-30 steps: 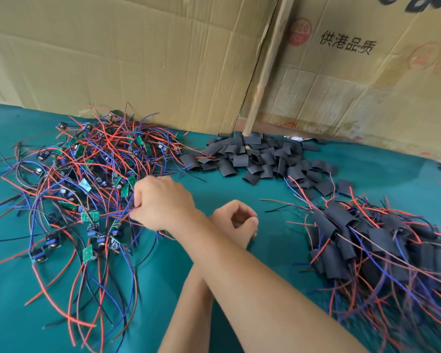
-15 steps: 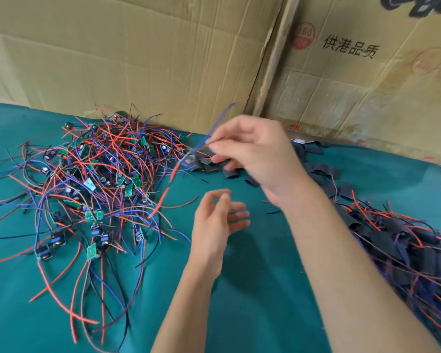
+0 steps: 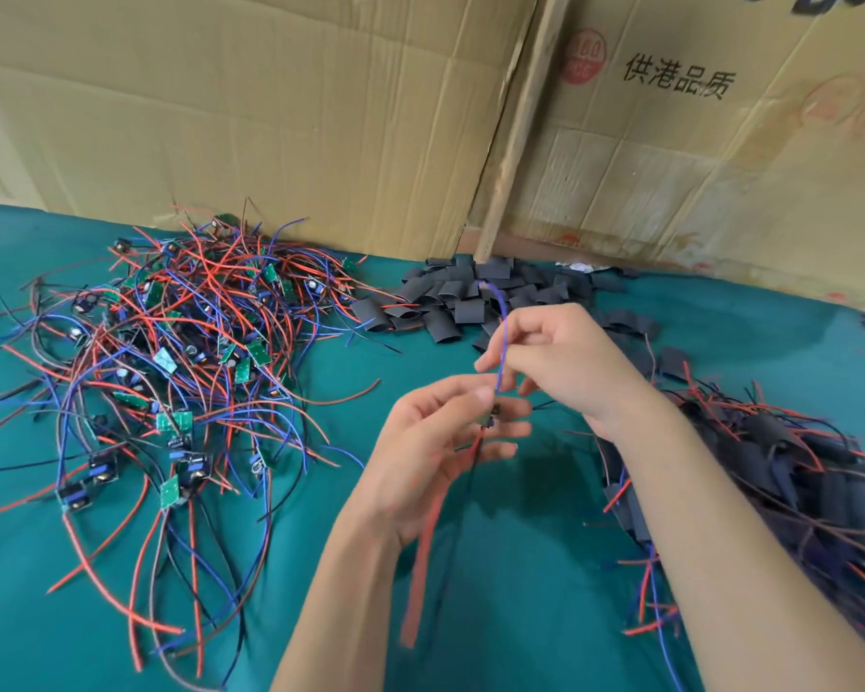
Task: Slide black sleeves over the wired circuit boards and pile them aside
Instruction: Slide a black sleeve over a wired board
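Observation:
My left hand (image 3: 435,452) pinches a small wired circuit board (image 3: 493,417) above the green table, its red and black wires (image 3: 423,541) hanging down, blurred. My right hand (image 3: 565,362) pinches the board's blue wire (image 3: 503,337), which rises upward between the fingers. A tangled heap of bare wired boards (image 3: 171,372) covers the left of the table. Loose black sleeves (image 3: 470,302) lie in a pile at the back centre. A heap of sleeved boards (image 3: 795,467) lies at the right, partly behind my right forearm.
Tall cardboard sheets (image 3: 295,117) stand along the back edge of the green table cover (image 3: 520,591). A wooden strip (image 3: 515,127) leans between two cardboard panels. Loose wire ends trail toward the table's front left.
My right hand carried one board from over the left heap to the centre. My left hand rose and took hold of the board, while the right now holds only its blue wire.

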{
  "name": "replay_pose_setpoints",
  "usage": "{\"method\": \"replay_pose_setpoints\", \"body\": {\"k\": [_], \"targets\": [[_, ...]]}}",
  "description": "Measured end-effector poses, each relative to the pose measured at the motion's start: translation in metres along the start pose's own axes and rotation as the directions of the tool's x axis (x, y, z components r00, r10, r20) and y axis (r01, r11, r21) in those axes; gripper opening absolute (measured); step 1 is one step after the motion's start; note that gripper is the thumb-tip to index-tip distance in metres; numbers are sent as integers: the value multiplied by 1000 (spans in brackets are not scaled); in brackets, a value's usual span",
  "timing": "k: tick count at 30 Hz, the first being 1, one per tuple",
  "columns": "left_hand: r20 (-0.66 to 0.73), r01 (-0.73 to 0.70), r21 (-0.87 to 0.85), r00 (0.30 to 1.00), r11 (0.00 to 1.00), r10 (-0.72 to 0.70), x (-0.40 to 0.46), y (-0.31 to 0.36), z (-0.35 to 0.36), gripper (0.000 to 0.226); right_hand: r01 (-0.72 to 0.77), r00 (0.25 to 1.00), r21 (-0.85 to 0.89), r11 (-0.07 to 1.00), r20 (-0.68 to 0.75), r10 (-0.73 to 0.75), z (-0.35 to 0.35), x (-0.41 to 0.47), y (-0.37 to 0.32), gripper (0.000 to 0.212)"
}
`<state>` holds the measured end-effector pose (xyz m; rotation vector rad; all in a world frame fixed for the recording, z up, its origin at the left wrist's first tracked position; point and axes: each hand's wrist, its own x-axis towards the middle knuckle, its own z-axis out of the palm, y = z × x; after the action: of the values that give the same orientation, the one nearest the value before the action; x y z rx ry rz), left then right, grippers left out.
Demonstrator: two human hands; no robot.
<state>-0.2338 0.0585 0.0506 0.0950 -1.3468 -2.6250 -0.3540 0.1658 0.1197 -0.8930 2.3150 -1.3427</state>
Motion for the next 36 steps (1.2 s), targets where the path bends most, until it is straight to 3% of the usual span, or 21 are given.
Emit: {"method": "replay_pose_setpoints", "body": {"k": [4, 6, 9, 11, 16, 19, 26, 32, 36], "targets": [[-61, -23, 136, 998, 990, 32, 0, -3, 1, 19, -27, 999, -96, 995, -40, 24, 20, 6, 3, 24], [-129, -24, 177, 991, 984, 47, 1, -5, 2, 16, -40, 999, -120, 992, -12, 39, 24, 11, 5, 37], [-242, 1, 178, 969, 984, 43, 4, -6, 1, 12, -96, 971, -135, 986, -229, 63, 19, 31, 20, 36], [-263, 18, 185, 964, 983, 32, 6, -8, 0, 10, -188, 927, -295, 937, -368, 70, 14, 44, 34, 30], [-337, 10, 191, 940, 981, 56, 10, -13, -1, 23, -292, 937, -569, 769, -332, 109, 26, 66, 58, 50], [-390, -4, 244, 915, 970, 102, 11, -15, -3, 24, -325, 902, -528, 785, -422, 89, 34, 77, 58, 55], [-424, -50, 245, 893, 968, 153, 9, -13, -4, 21, -427, 824, -341, 837, -529, 205, 31, 85, 62, 22], [-421, -108, 202, 888, 973, 186, 8, -14, -2, 14, -341, 729, -299, 891, -682, 51, 21, 58, 44, 11], [-451, -117, 177, 873, 977, 186, 9, -13, -1, 11, -135, 722, -234, 963, -689, -66, 19, 11, 26, 9]]}}
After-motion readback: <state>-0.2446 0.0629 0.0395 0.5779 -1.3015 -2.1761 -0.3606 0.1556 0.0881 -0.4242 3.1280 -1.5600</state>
